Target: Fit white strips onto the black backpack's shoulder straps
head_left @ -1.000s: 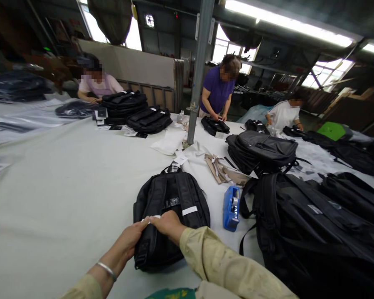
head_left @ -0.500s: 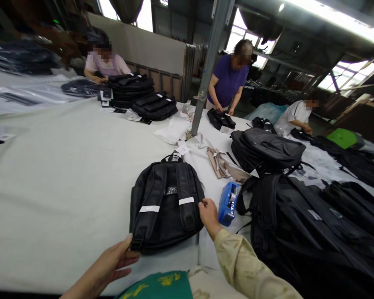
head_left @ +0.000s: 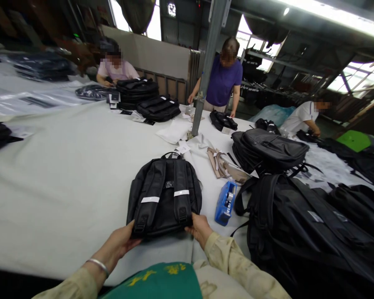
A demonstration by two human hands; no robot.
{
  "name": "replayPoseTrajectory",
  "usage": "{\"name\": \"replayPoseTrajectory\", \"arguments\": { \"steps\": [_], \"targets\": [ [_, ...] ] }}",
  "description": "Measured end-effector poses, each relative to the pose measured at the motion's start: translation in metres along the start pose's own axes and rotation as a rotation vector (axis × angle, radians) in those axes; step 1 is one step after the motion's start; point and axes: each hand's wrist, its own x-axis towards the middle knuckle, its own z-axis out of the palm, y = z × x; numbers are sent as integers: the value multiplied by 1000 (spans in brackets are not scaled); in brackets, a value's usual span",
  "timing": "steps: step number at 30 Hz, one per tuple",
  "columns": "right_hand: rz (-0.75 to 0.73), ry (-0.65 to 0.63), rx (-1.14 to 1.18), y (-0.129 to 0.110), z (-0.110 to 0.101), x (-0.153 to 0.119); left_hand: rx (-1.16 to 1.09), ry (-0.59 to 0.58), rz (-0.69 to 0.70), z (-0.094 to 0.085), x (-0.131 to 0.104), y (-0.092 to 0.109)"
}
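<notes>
your left hand (head_left: pixel 122 241) and right hand (head_left: pixel 198 227) each grip a near bottom corner of the black fabric backpack (head_left: pixel 164 195), lying straps-up on the pale table (head_left: pixel 65 182), long axis pointing away from you.

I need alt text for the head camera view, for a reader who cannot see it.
A person's left hand and right hand grip the near bottom corners of a black backpack lying straps-up on a pale table. A blue tape dispenser and more black backpacks lie to its right; three other people work across the table.
</notes>
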Motion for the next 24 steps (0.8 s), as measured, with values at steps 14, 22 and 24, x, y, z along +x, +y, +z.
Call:
{"name": "replayPoseTrajectory", "arguments": {
  "steps": [14, 22, 24],
  "targets": [
    [-1536, -334, -1094, 16, -24, -50, 1114, -2, 1550, -71, 5, -20],
    [-1146, -223, -1762, 8, 73, -21, 1345, -142, 1416, -34, 12, 14],
    [-1132, -298, -1821, 3, 74, -15, 1312, -197, 1418, -30, 19, 17]
  ]
}}
